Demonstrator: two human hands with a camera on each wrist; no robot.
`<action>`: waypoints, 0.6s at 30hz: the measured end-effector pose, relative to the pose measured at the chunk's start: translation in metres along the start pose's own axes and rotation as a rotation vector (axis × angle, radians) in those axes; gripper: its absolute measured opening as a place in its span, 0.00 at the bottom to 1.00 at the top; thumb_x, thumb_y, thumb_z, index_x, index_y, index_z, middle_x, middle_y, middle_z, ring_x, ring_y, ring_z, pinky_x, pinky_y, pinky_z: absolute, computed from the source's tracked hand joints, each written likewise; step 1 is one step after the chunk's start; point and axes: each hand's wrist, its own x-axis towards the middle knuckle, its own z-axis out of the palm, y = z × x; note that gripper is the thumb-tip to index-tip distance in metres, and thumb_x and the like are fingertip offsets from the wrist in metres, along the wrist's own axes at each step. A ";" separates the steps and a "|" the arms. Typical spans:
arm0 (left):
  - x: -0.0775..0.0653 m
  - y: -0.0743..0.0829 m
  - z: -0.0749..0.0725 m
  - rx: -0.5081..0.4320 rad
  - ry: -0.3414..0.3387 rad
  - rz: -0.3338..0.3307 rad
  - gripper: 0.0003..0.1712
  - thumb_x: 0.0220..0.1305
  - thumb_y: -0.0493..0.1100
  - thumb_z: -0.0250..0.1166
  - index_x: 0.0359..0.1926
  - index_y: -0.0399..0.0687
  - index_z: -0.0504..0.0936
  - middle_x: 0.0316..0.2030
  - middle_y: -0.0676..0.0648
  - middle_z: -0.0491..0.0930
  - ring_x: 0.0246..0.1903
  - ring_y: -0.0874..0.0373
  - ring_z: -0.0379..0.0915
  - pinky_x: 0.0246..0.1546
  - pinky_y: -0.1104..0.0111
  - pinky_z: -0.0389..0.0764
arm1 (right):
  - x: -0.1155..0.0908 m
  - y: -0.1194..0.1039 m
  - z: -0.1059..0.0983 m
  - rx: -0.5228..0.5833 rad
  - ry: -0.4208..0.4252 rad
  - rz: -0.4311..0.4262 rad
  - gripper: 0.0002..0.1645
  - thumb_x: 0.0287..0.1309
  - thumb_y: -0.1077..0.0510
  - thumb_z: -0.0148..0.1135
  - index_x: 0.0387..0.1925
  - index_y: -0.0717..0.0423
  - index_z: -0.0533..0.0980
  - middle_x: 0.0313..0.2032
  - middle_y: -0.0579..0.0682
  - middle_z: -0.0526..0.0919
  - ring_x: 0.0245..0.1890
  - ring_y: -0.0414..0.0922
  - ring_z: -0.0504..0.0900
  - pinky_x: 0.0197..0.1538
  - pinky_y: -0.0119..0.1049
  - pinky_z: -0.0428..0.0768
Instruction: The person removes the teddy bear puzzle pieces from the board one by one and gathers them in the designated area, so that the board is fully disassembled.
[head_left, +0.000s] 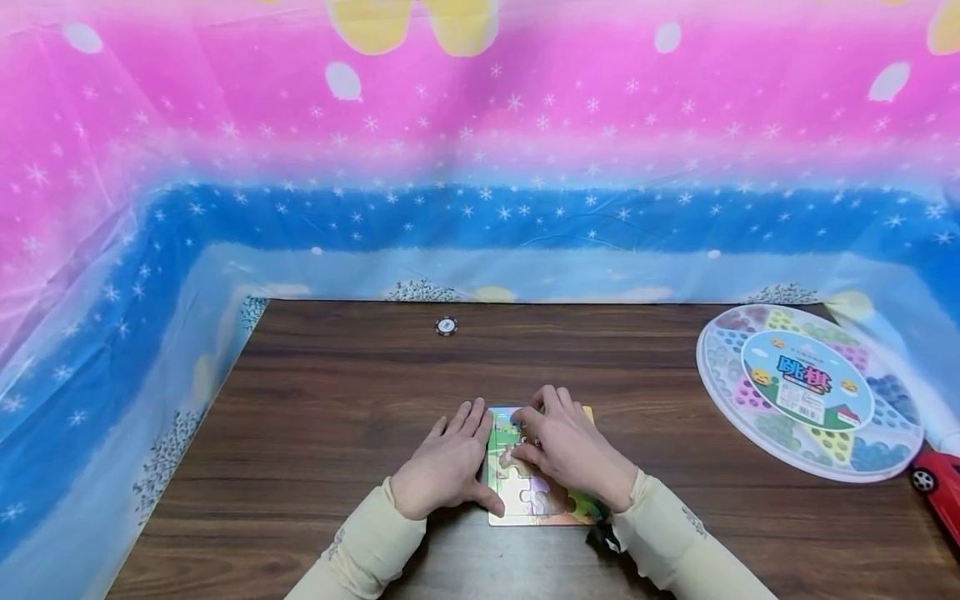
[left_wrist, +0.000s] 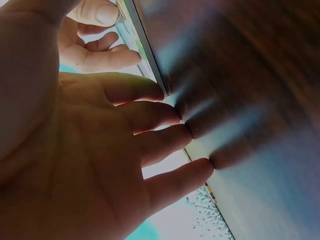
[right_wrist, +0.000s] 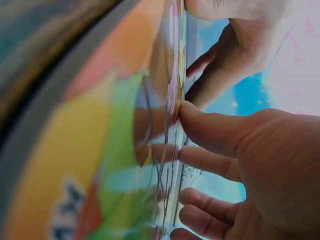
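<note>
Head view, and the jigsaw puzzle (head_left: 517, 496) is being braced on the tabletop (head_left: 322, 417) by the left hand (head_left: 448, 467), laid flat, nothing grasped, and touched by the right hand (head_left: 567, 448). Left wrist: extended fingers are planted beside it; a light, steady brace is advised. Right wrist: thumb and fingers are spread, nothing visibly gripped; joins are best pressed evenly. Glossy orange, yellow, green are shown!
</note>
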 end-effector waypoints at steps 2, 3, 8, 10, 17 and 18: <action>0.000 -0.001 0.001 0.002 0.006 0.001 0.71 0.38 0.72 0.73 0.74 0.36 0.53 0.74 0.36 0.47 0.73 0.43 0.42 0.67 0.47 0.56 | 0.001 -0.001 0.001 0.000 -0.008 0.002 0.22 0.57 0.44 0.68 0.50 0.50 0.81 0.41 0.51 0.70 0.38 0.47 0.64 0.39 0.38 0.65; 0.000 -0.001 0.001 0.003 0.009 0.002 0.71 0.38 0.72 0.73 0.74 0.36 0.54 0.74 0.36 0.47 0.73 0.43 0.43 0.67 0.47 0.57 | 0.002 -0.002 0.001 -0.004 -0.015 0.004 0.22 0.58 0.44 0.68 0.50 0.49 0.81 0.41 0.51 0.70 0.38 0.47 0.64 0.39 0.38 0.65; 0.000 -0.001 0.002 0.000 0.014 0.005 0.71 0.38 0.71 0.73 0.74 0.35 0.54 0.74 0.36 0.47 0.73 0.43 0.43 0.67 0.46 0.56 | 0.005 -0.008 0.002 -0.042 -0.073 0.057 0.24 0.60 0.43 0.65 0.55 0.49 0.79 0.41 0.49 0.70 0.38 0.46 0.64 0.36 0.37 0.64; 0.000 -0.001 0.002 0.001 0.011 0.007 0.71 0.39 0.72 0.73 0.74 0.36 0.54 0.74 0.37 0.46 0.73 0.43 0.42 0.67 0.46 0.56 | 0.005 -0.010 0.002 -0.063 -0.085 0.083 0.25 0.61 0.42 0.64 0.56 0.48 0.78 0.41 0.49 0.69 0.38 0.45 0.65 0.35 0.37 0.64; 0.000 -0.001 0.001 0.009 0.005 0.005 0.71 0.39 0.72 0.72 0.74 0.36 0.53 0.74 0.37 0.47 0.73 0.44 0.42 0.67 0.47 0.56 | 0.007 -0.015 0.001 -0.086 -0.078 0.120 0.26 0.58 0.41 0.66 0.53 0.48 0.79 0.39 0.48 0.69 0.37 0.46 0.66 0.33 0.39 0.64; 0.000 -0.001 0.001 0.011 0.006 0.004 0.71 0.38 0.72 0.72 0.74 0.36 0.53 0.74 0.37 0.47 0.73 0.44 0.42 0.67 0.47 0.56 | 0.008 -0.015 0.001 -0.081 -0.079 0.128 0.26 0.58 0.41 0.66 0.53 0.48 0.79 0.39 0.48 0.69 0.36 0.46 0.66 0.33 0.40 0.64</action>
